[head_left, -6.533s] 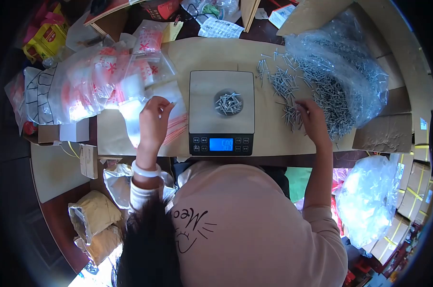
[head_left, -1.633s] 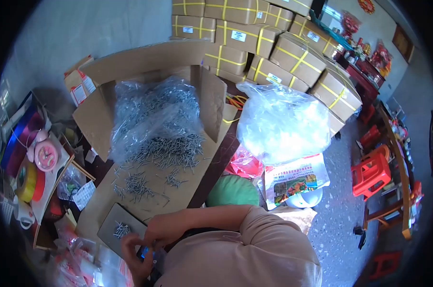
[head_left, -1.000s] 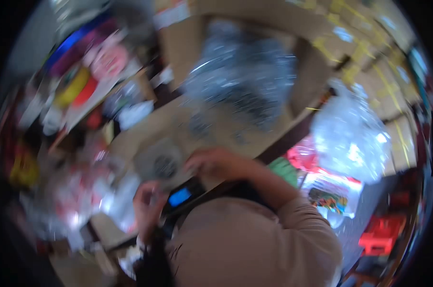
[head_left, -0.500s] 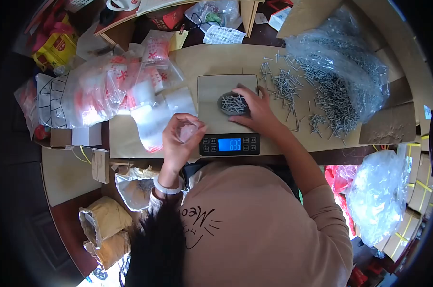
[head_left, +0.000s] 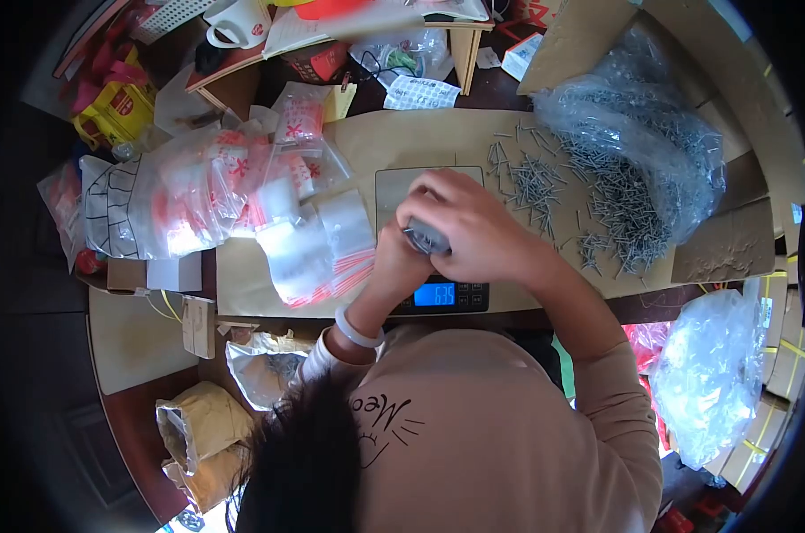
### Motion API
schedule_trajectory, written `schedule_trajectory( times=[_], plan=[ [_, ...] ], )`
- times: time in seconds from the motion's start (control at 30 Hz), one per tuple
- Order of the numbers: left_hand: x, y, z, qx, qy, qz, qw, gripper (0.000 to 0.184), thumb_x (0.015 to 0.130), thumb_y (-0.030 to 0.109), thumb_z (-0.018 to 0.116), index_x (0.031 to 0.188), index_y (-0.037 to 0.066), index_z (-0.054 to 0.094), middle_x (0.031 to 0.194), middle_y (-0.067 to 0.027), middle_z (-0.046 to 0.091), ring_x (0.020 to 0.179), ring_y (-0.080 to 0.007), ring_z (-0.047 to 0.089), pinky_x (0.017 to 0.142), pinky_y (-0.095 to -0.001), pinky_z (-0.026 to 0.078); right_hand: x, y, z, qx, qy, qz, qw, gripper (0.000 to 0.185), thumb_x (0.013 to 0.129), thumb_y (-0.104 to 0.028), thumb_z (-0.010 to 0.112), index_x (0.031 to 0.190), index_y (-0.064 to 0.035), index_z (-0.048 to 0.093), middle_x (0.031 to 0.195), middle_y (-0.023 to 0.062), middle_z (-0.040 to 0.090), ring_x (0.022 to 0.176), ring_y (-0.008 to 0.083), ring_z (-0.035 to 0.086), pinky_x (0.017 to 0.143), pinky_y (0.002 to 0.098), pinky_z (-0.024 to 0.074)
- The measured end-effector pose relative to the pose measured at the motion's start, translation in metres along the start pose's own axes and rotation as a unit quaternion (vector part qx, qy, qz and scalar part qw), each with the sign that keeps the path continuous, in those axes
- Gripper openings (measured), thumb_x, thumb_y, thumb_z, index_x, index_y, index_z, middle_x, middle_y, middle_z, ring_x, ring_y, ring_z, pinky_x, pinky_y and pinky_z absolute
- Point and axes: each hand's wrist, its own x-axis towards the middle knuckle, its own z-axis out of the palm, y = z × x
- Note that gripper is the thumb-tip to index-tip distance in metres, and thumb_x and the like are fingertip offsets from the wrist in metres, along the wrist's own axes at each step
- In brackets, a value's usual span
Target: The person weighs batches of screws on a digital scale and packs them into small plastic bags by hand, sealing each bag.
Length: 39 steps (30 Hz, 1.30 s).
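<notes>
My right hand (head_left: 474, 226) grips a small grey bowl (head_left: 427, 236), tipped toward my left hand just in front of the scale's centre. My left hand (head_left: 401, 265) is closed right under the bowl; the small clear plastic bag seen in it a moment ago is now hidden by the hands. Beneath both hands stands a flat digital scale (head_left: 401, 182), its blue display (head_left: 435, 294) showing what looks like 635. Whether screws are leaving the bowl cannot be made out.
Loose screws (head_left: 536, 182) lie to the right, beside a large pile (head_left: 629, 209) partly under a clear plastic sheet (head_left: 616, 111) in a cardboard box (head_left: 722, 226). Flat zip bags (head_left: 345, 222) and filled plastic bags (head_left: 185, 182) lie left. A white mug (head_left: 238, 25) sits on the shelf.
My right hand has lifted the bowl of screws off the scale and tipped it toward my left hand. My left hand has moved right to meet it. The view has shifted slightly.
</notes>
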Motion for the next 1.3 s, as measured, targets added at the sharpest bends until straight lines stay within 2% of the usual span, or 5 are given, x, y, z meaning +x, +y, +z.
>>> schedule_trajectory(
  times=[0.43,0.67,0.8,0.93,1.3],
  plan=[
    [-0.013,-0.003,-0.011,-0.217,0.015,-0.002,0.976,0.037,0.075,-0.006,0.073,0.104,0.003,0.053,0.084,-0.0011,0.058,0.078,-0.008,0.055,0.072,-0.0231,0.046,-0.053,0.076,0.054,0.06,0.133,0.155,0.977,0.069,0.065,-0.02,0.078,0.126,-0.0123,0.045,0.123,0.0114,0.052,0.119,0.0344,0.046,0.099,0.0476,0.031],
    [-0.031,0.012,-0.03,-0.267,-0.015,-0.03,0.963,0.041,0.081,0.001,0.069,0.115,0.003,0.045,0.091,-0.0032,0.056,0.083,-0.01,0.056,0.077,-0.0247,0.046,-0.031,0.012,0.013,0.044,0.051,-0.076,0.995,0.049,0.075,-0.024,0.072,0.12,-0.0133,0.055,0.14,0.0097,0.039,0.137,0.0346,0.027,0.101,0.0524,0.0274],
    [-0.032,0.033,-0.024,-0.463,-0.088,-0.056,0.88,0.052,0.082,0.01,0.069,0.124,0.001,0.039,0.104,-0.0074,0.058,0.099,-0.0162,0.057,0.084,-0.0291,0.045,-0.03,-0.009,0.009,0.022,0.057,-0.131,0.989,0.02,0.08,-0.016,0.065,0.1,-0.0136,0.063,0.122,0.0064,0.052,0.123,0.0255,0.043,0.098,0.0476,0.0304],
    [-0.034,0.023,-0.025,-0.096,-0.185,-0.036,0.977,0.043,0.08,0.004,0.07,0.117,0.0,0.05,0.099,-0.0061,0.06,0.095,-0.0145,0.061,0.074,-0.024,0.05,-0.037,-0.006,0.014,0.017,0.095,-0.068,0.993,0.014,0.08,-0.02,0.067,0.092,-0.0115,0.064,0.1,0.0042,0.058,0.1,0.0217,0.054,0.091,0.0416,0.0345],
    [-0.039,0.025,-0.017,-0.166,-0.105,-0.087,0.977,0.022,0.082,-0.001,0.068,0.102,0.0,0.06,0.096,-0.006,0.065,0.089,-0.0093,0.06,0.077,-0.025,0.049,-0.051,0.001,0.007,0.006,0.114,-0.027,0.993,0.008,0.079,-0.015,0.065,0.081,-0.0107,0.058,0.077,0.0017,0.053,0.076,0.0202,0.054,0.071,0.0335,0.0362]
  ],
)
